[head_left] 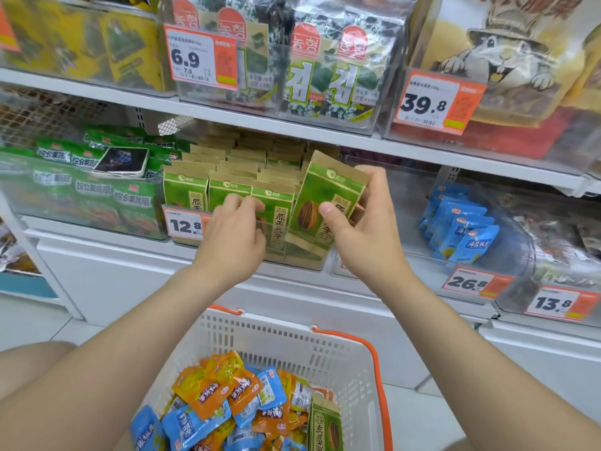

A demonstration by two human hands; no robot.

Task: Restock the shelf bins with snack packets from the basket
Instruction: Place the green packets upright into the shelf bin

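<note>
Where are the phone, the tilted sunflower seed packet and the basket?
phone (122, 161), head view, its dark screen.
tilted sunflower seed packet (321, 191), head view, its green front.
basket (292, 340), head view, its white far wall.

We are in a shop, facing a snack aisle. White shelves (227, 115) cross the frame, lined with clear bins (406, 206) of packaged snacks. Orange-and-white price tags (201, 58) hang on the bin fronts, 6.9 at upper left and 39.8 at upper right. A white shopping basket (292, 346) with orange handles (374, 353) sits at bottom centre.

Right hand (367, 222) grips tilted green seed packet (320, 195).
</note>
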